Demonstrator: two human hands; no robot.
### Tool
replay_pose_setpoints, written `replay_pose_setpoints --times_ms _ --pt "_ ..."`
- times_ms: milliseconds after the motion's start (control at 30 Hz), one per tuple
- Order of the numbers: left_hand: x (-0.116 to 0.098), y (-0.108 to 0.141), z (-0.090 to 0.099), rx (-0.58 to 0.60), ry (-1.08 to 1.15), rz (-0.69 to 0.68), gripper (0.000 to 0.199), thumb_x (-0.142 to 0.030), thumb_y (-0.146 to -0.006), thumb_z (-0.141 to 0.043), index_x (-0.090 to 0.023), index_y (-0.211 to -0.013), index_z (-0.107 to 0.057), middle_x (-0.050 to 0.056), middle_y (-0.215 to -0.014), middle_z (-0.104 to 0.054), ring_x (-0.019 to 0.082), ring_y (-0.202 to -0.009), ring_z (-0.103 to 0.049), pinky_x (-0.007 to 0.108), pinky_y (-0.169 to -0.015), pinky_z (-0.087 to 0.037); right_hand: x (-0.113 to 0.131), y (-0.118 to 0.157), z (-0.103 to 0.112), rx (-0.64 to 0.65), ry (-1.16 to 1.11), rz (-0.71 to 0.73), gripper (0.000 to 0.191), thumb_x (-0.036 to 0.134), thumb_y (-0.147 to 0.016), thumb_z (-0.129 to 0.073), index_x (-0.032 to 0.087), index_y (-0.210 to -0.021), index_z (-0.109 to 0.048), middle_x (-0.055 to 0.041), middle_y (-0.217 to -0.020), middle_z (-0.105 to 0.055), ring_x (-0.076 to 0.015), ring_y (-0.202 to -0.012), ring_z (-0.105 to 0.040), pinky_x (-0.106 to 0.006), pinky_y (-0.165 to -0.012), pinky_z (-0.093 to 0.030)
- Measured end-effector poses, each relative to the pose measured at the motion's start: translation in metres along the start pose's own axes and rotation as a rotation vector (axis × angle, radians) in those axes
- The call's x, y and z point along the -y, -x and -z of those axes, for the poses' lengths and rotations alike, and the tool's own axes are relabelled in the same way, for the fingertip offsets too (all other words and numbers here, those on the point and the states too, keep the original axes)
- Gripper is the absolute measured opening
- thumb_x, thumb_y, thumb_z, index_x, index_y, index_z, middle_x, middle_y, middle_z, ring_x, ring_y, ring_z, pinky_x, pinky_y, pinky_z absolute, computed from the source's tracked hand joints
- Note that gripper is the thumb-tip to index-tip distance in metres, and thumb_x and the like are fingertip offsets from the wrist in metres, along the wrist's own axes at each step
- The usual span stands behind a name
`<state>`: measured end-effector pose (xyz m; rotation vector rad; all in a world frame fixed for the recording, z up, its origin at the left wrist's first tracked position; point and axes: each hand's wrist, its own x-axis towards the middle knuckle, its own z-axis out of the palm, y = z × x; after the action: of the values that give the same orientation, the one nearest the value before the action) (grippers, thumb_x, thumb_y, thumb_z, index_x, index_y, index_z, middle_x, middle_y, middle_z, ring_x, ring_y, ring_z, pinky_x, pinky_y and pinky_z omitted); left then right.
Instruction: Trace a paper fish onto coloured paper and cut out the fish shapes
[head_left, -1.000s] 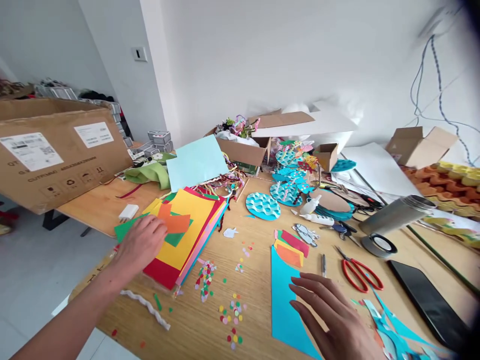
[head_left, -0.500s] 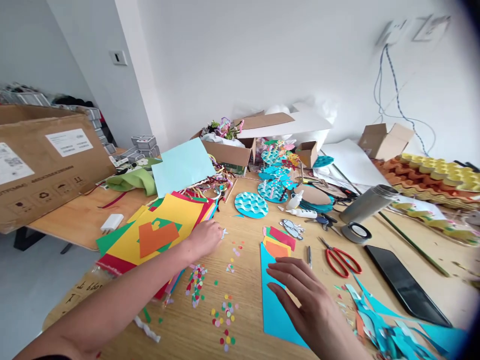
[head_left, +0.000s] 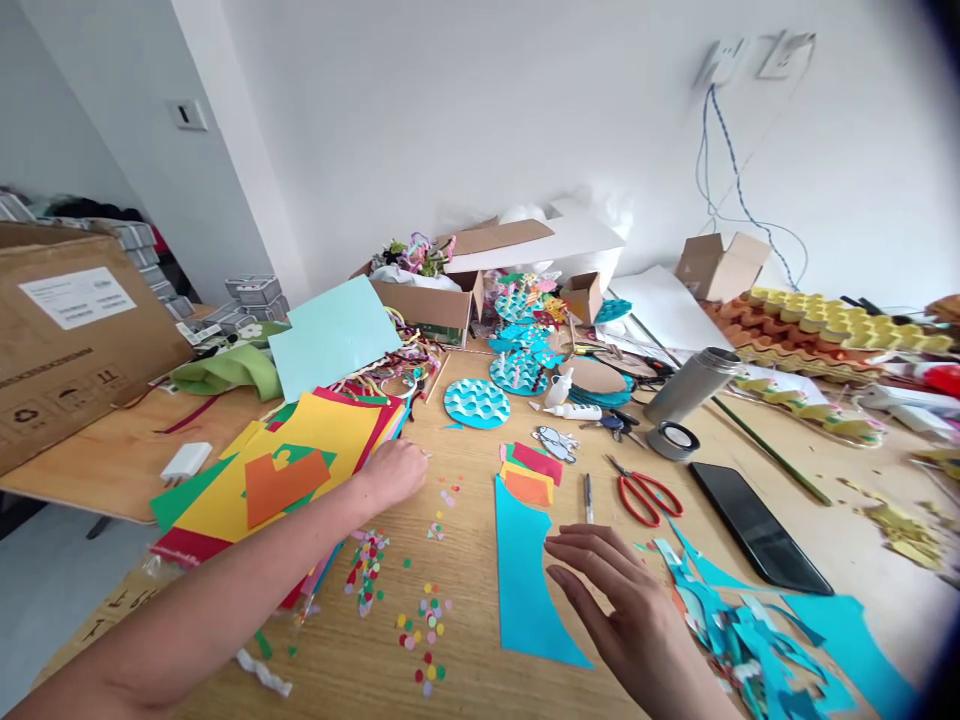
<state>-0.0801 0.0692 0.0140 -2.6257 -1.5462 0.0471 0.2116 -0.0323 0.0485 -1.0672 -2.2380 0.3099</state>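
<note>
My left hand (head_left: pixel 396 472) is closed beside the right edge of a stack of coloured paper (head_left: pixel 352 430); whatever its fingertips pinch is hidden or too small to name. Small round confetti dots (head_left: pixel 431 615) lie scattered on the wood near it. Over the curved edge of a blue paper sheet (head_left: pixel 525 590), my right hand (head_left: pixel 619 595) hovers with its fingers spread and nothing in them. Red and orange paper pieces (head_left: pixel 529 488) rest above that sheet. A round blue disc with wavy white-and-blue strips (head_left: pixel 477 402) sits farther back.
Red-handled scissors (head_left: pixel 649 497), a pen (head_left: pixel 589 498), a black phone (head_left: pixel 759 525) and blue paper scraps (head_left: pixel 757 640) lie to the right. Behind them are a metal flask (head_left: pixel 694 385), a glue bottle (head_left: pixel 574 411) and a tiered blue decoration (head_left: pixel 525 340). A large cardboard box (head_left: pixel 75 340) stands left.
The view has turned to the right, so things sit farther left. My left hand has closed more tightly, and the small pale piece at its fingertips no longer shows clearly. My right hand stays open.
</note>
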Motion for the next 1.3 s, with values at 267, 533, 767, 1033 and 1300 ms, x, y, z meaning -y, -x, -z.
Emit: replay_pose_setpoints --times_ms 267,533,767,1033,1300 --pt "0.011 -0.006 -0.01 -0.096 0.064 0.092 0.026 -0.005 -0.08 -0.044 -0.016 -0.074 -0.066 0.011 -0.071 -0.067 0.023 -0.078 -0.062 0.035 -0.074 -0.047 -0.003 0.0 0.02 -0.115 0.025 -0.056 0.015 0.023 -0.092 -0.053 0.02 -0.099 -0.066 -0.0073 -0.093 -0.07 -0.0216 -0.096 -0.062 -0.034 -0.079 -0.054" --pt "-0.01 -0.015 0.029 -0.121 0.305 0.182 0.03 -0.017 -0.086 -0.037 -0.014 -0.071 -0.063 0.01 -0.071 -0.064 0.02 -0.068 -0.057 0.029 -0.06 -0.036 -0.02 -0.026 0.026 -0.175 -0.104 -0.27 0.02 0.031 -0.091 -0.053 0.021 -0.094 -0.07 -0.0068 -0.094 -0.072 -0.0214 -0.09 -0.065 -0.034 -0.078 -0.051" --pt "-0.079 -0.005 0.038 0.024 0.641 -0.023 0.024 -0.02 -0.084 -0.041 -0.016 -0.064 -0.055 -0.003 -0.057 -0.051 0.01 -0.054 -0.043 0.022 -0.051 -0.023 -0.036 -0.051 -0.004 0.162 -0.392 -0.448 0.018 0.03 -0.082 -0.061 0.018 -0.09 -0.072 -0.0045 -0.086 -0.073 -0.0174 -0.074 -0.065 -0.026 -0.062 -0.047" --pt "-0.109 0.002 0.027 0.061 0.8 -0.003 0.027 -0.021 -0.085 -0.041 -0.016 -0.061 -0.052 -0.004 -0.054 -0.048 0.009 -0.052 -0.041 0.022 -0.049 -0.023 -0.046 -0.036 -0.008 0.343 -0.516 -0.487 0.01 0.022 -0.076 -0.062 0.015 -0.078 -0.069 -0.0011 -0.069 -0.065 -0.0117 -0.061 -0.054 -0.023 -0.053 -0.038" --pt "-0.121 0.019 0.021 -0.007 0.824 0.072 0.025 -0.025 -0.09 -0.044 -0.018 -0.094 -0.067 0.004 -0.087 -0.071 0.016 -0.078 -0.063 0.025 -0.068 -0.044 -0.048 -0.008 -0.01 0.468 -0.653 -0.59 0.013 0.026 -0.075 -0.061 0.015 -0.081 -0.063 0.0036 -0.058 -0.055 -0.0075 -0.046 -0.049 -0.018 -0.038 -0.035"
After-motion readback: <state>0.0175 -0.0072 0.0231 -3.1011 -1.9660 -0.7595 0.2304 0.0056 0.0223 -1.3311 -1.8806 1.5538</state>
